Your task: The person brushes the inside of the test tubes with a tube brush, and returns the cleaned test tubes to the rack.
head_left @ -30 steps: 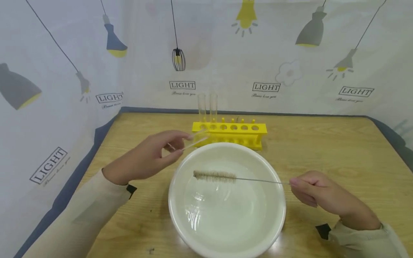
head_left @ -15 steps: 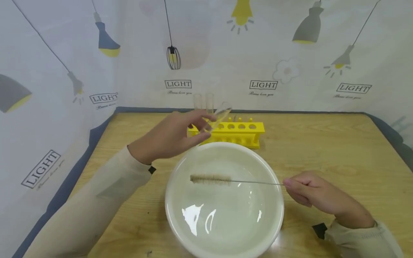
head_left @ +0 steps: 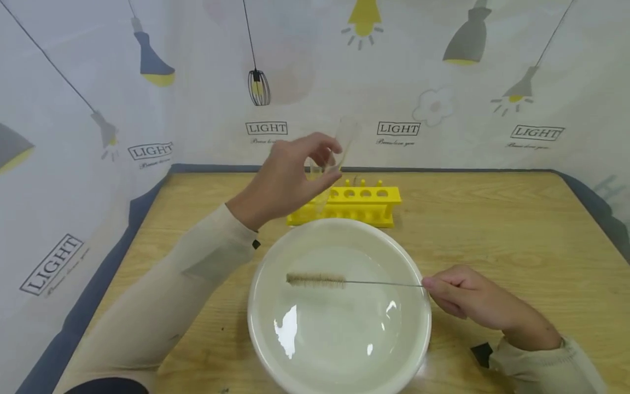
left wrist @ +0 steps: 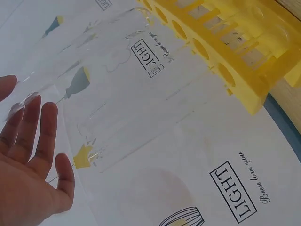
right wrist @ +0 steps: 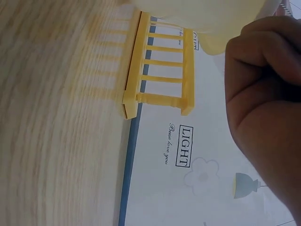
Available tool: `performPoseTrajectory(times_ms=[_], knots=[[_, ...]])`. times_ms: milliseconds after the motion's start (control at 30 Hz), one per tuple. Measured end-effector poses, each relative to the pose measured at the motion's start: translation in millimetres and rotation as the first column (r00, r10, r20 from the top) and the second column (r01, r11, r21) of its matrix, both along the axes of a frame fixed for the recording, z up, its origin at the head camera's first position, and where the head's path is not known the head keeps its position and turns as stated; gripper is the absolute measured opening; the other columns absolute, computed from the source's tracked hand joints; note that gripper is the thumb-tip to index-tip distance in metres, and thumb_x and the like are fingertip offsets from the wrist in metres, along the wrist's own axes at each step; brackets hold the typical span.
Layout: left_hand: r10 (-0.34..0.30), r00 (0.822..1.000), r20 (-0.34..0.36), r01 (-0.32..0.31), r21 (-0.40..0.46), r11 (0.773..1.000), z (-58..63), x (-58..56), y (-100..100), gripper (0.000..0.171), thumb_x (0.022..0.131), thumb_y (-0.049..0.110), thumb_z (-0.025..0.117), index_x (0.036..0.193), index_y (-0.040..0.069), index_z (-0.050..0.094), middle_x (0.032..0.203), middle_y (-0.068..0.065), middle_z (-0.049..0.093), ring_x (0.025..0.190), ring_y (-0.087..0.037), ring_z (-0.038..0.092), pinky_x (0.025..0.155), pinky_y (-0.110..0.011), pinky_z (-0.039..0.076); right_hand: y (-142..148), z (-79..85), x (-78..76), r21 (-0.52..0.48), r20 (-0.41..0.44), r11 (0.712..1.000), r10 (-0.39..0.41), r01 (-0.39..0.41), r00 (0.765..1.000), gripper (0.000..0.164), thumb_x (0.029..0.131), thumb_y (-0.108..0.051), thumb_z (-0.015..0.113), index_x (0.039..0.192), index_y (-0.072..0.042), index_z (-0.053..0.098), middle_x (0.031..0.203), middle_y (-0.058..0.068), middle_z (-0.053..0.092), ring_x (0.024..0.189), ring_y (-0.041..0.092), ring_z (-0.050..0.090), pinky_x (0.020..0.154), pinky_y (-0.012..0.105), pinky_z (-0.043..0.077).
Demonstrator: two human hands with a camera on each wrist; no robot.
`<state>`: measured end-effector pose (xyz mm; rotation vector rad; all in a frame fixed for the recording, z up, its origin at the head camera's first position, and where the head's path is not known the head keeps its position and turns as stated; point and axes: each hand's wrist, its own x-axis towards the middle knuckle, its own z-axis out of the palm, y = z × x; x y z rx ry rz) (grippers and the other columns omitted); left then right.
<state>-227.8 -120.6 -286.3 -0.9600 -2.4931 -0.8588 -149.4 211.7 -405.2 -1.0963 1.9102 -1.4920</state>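
My left hand pinches a clear glass test tube between thumb and fingers. The tube leans, upper end to the right, in front of the yellow test tube rack. Behind that hand, a standing tube shows only in part; in the left wrist view clear tubes rise from the rack. My right hand grips the thin wire handle of a test tube brush. Its bristles lie level over the white basin, which holds water. The right wrist view shows curled fingers.
The basin takes up the front middle of the wooden table, with the rack just behind it. A lamp-patterned cloth hangs along the back and sides. Small dark specks dot the tabletop at the left front.
My left hand has risen and moved right with the test tube, from the basin's left rim to over the rack; the tube has tipped more upright. My right hand and the brush stay nearly still.
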Motion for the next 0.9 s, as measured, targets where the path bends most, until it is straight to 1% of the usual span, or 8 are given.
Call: performPoseTrajectory(times_ms=[67, 133, 267, 367, 500, 567, 767, 900], knots=[[0.025, 0.999, -0.04, -0.024, 0.017, 1.0, -0.3, -5.3, 1.7, 0.031, 0.083, 0.028, 0.067, 0.109, 0.014, 0.058, 0.09, 0.006, 0.064, 0.083, -0.003, 0.058, 0.068, -0.02, 0.048, -0.3, -0.3, -0.1, 0.004, 0.004, 1.0, 0.003, -0.003, 1.0, 0.041, 0.096, 0.009, 0.025, 0.084, -0.007, 0.061, 0.048, 0.005, 0.03, 0.038, 0.01, 0.028, 0.036, 0.019, 0.027], [0.058, 0.997, -0.051, -0.057, 0.022, 0.998, 0.4, -10.5, 3.5, 0.032, 0.083, 0.031, 0.067, 0.11, 0.015, 0.059, 0.092, 0.007, 0.065, 0.085, -0.003, 0.057, 0.071, -0.02, 0.047, -0.3, -0.9, -0.3, 0.004, 0.009, 1.0, 0.005, -0.005, 1.0, 0.041, 0.096, 0.009, 0.025, 0.087, -0.007, 0.061, 0.048, 0.005, 0.03, 0.038, 0.01, 0.027, 0.035, 0.019, 0.026], [0.109, 0.994, -0.017, -0.109, 0.017, 0.994, 2.2, -21.4, 5.7, 0.033, 0.083, 0.033, 0.067, 0.11, 0.017, 0.058, 0.093, 0.007, 0.065, 0.087, -0.004, 0.056, 0.078, -0.023, 0.045, 0.5, -1.6, -1.4, -0.003, 0.005, 1.0, 0.022, -0.022, 1.0, 0.042, 0.096, 0.01, 0.024, 0.09, -0.007, 0.062, 0.048, 0.005, 0.031, 0.038, 0.009, 0.029, 0.035, 0.019, 0.027], [0.156, 0.988, 0.016, -0.156, -0.025, 0.987, 1.9, -29.3, 6.7, 0.032, 0.083, 0.035, 0.066, 0.108, 0.019, 0.058, 0.091, 0.01, 0.065, 0.088, -0.003, 0.058, 0.089, -0.028, 0.041, 0.8, -1.3, -2.2, -0.002, -0.004, 1.0, 0.029, -0.029, 1.0, 0.042, 0.096, 0.01, 0.024, 0.091, -0.007, 0.062, 0.048, 0.005, 0.032, 0.038, 0.008, 0.03, 0.036, 0.019, 0.028], [0.227, 0.972, 0.065, -0.218, -0.12, 0.969, -0.4, -38.7, 8.5, 0.031, 0.082, 0.043, 0.064, 0.107, 0.024, 0.058, 0.091, 0.016, 0.065, 0.089, -0.001, 0.057, 0.107, -0.038, 0.025, 0.9, -0.5, -2.6, -0.008, 0.017, 0.999, 0.033, -0.033, 0.999, 0.042, 0.096, 0.01, 0.024, 0.086, -0.007, 0.061, 0.049, 0.005, 0.03, 0.038, 0.009, 0.029, 0.036, 0.02, 0.028], [0.244, 0.966, 0.082, -0.23, -0.151, 0.961, -2.2, -42.4, 9.1, 0.032, 0.082, 0.045, 0.064, 0.105, 0.025, 0.059, 0.091, 0.016, 0.066, 0.089, -0.001, 0.058, 0.109, -0.041, 0.02, 1.0, -0.2, -2.7, -0.014, 0.032, 0.999, 0.033, -0.033, 0.999, 0.042, 0.096, 0.01, 0.023, 0.085, -0.007, 0.06, 0.049, 0.005, 0.03, 0.038, 0.01, 0.028, 0.036, 0.02, 0.028], [0.281, 0.951, 0.132, -0.248, -0.224, 0.943, -8.5, -49.3, 9.3, 0.032, 0.08, 0.05, 0.064, 0.103, 0.028, 0.058, 0.092, 0.018, 0.066, 0.09, -0.002, 0.058, 0.109, -0.046, 0.018, 0.3, 0.0, -3.2, -0.015, 0.029, 0.999, 0.029, -0.028, 0.999, 0.041, 0.096, 0.009, 0.024, 0.085, -0.007, 0.06, 0.049, 0.005, 0.03, 0.038, 0.01, 0.029, 0.035, 0.02, 0.027], [0.27, 0.954, 0.131, -0.226, -0.279, 0.933, -10.4, -53.7, 8.7, 0.032, 0.077, 0.053, 0.065, 0.097, 0.029, 0.058, 0.088, 0.019, 0.066, 0.085, -0.001, 0.057, 0.105, -0.048, 0.02, -0.1, -0.2, -3.1, -0.004, 0.046, 1.0, 0.019, -0.019, 0.999, 0.041, 0.097, 0.008, 0.024, 0.079, -0.006, 0.058, 0.049, 0.006, 0.031, 0.038, 0.011, 0.029, 0.035, 0.021, 0.027]])
